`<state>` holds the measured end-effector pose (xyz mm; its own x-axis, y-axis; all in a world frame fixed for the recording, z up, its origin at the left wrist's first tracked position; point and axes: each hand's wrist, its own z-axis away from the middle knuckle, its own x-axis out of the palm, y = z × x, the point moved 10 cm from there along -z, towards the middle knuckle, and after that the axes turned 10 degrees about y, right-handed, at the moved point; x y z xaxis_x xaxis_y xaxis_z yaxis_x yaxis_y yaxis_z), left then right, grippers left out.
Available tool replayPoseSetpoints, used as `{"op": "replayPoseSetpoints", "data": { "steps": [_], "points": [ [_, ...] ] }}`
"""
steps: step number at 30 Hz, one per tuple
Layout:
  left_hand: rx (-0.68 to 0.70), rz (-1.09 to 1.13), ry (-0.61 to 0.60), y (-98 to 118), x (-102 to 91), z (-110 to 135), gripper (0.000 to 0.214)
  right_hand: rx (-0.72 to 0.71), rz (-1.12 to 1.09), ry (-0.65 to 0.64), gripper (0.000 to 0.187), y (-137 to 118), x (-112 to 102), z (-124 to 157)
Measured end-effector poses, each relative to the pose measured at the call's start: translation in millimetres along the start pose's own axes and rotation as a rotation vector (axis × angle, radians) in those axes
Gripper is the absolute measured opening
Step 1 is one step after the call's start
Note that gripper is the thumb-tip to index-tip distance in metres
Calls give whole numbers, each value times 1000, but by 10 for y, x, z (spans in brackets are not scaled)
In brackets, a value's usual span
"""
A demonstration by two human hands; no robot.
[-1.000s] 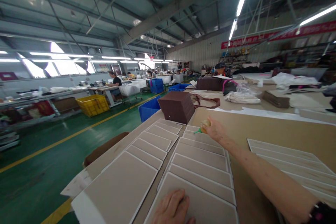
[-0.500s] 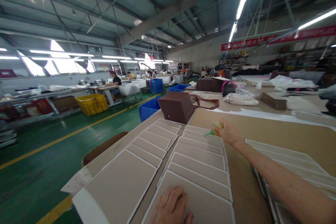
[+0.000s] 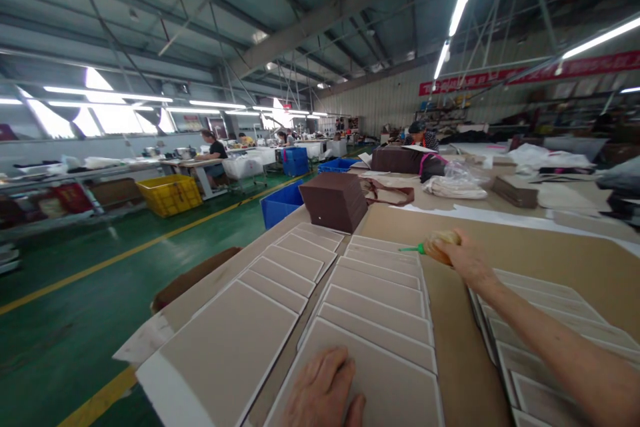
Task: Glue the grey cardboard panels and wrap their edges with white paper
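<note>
My right hand (image 3: 465, 257) is closed round a small amber squeeze bottle (image 3: 439, 245) with a green nozzle that points left. It hovers between the middle row of overlapped grey boards (image 3: 380, 293) and the right row of grey boards (image 3: 545, 320). My left hand (image 3: 325, 393) lies flat with its fingers spread on the nearest board of the middle row. A third row of grey boards (image 3: 280, 273) runs along the left side of the brown table (image 3: 550, 253).
A stack of dark brown pieces (image 3: 334, 201) stands beyond the rows. Bags, white plastic and more stacks lie at the far end. Blue crates (image 3: 281, 203) and a yellow crate (image 3: 170, 193) sit on the green floor to the left. People work at distant tables.
My right hand with the bottle has moved to the right, off the far end of the middle row and towards the right row. My left hand has stayed on the near board.
</note>
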<state>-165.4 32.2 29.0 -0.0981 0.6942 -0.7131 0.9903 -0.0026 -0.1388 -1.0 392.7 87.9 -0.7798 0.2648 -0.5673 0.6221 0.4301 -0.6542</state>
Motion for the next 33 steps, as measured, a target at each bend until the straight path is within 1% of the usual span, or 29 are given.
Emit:
{"op": "replayPoseSetpoints", "data": {
  "steps": [4, 6, 8, 12, 17, 21, 25, 28, 33],
  "points": [
    [-22, 8, -1, 16, -42, -38, 39, 18, 54, -7, 30, 157, -272, 142],
    [-16, 5, 18, 34, -65, -56, 38, 16, 72, -10, 30, 200, -346, 200],
    [1, -1, 41, 53, -83, -66, 37, 8, 84, -13, 30, 222, -370, 232],
    [18, -21, 62, 51, -102, -67, 38, -2, 102, -26, 31, 235, -301, 251],
    [32, -27, 57, 51, -98, -71, 37, -20, 113, -55, 35, 216, -196, 282],
    [38, -17, 55, 69, -98, -73, 36, -38, 130, -62, 40, 167, -195, 324],
    [16, -1, 36, 50, -89, -63, 38, -61, 146, -54, 44, 84, -176, 365],
    [14, 4, 31, 40, -75, -48, 38, -85, 150, -52, 42, 13, -108, 376],
    [-13, 34, 16, 18, -58, -25, 37, -154, 153, -71, 33, -157, 67, 371]
  ]
}}
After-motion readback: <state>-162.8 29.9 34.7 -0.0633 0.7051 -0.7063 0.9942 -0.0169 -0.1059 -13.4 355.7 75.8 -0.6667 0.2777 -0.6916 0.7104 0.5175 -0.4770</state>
